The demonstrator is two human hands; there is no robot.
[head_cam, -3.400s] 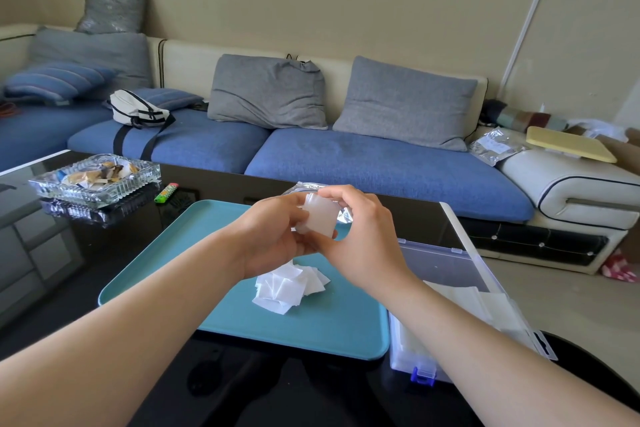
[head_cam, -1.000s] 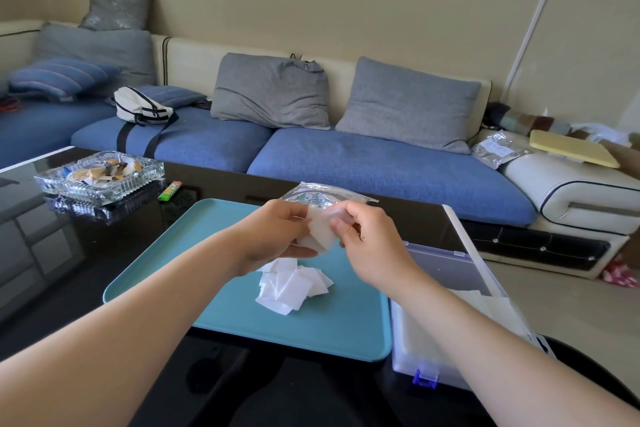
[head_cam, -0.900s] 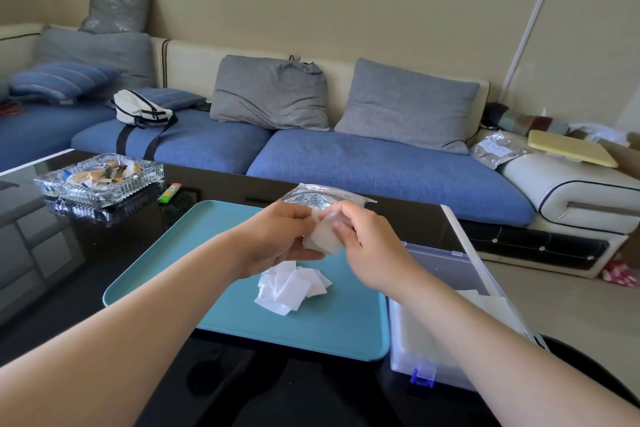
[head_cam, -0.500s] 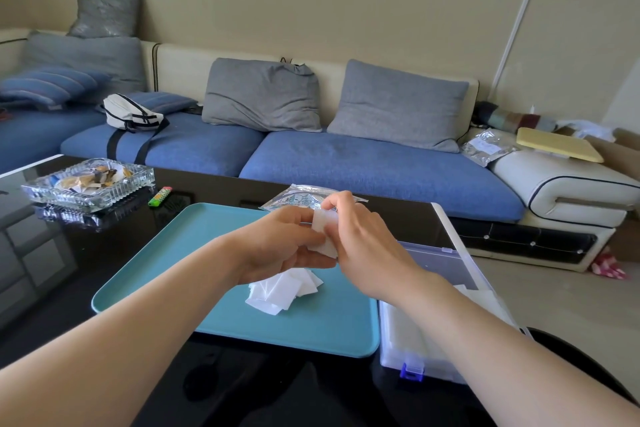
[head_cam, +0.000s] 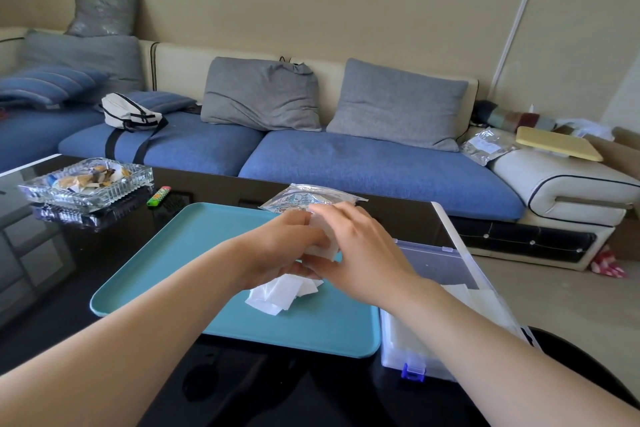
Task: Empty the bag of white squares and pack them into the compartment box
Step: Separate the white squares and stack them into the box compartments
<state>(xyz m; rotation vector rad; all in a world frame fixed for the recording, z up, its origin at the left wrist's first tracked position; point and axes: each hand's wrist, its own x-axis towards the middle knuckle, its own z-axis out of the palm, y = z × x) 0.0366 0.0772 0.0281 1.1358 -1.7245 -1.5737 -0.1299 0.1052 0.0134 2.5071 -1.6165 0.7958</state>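
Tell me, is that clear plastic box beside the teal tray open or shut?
Open: the clear plastic box has its lid tilted back, white pieces showing inside.

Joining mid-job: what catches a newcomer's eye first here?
Centre frame, the left hand and right hand hold a stack of white squares above the teal tray. A loose pile of squares lies on the tray beneath; the clear compartment box stands open at its right.

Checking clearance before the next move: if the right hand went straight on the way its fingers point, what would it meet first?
The right hand holds the stack of white squares, so that comes first, then the left hand just behind. The silver bag lies beyond; depth unclear.
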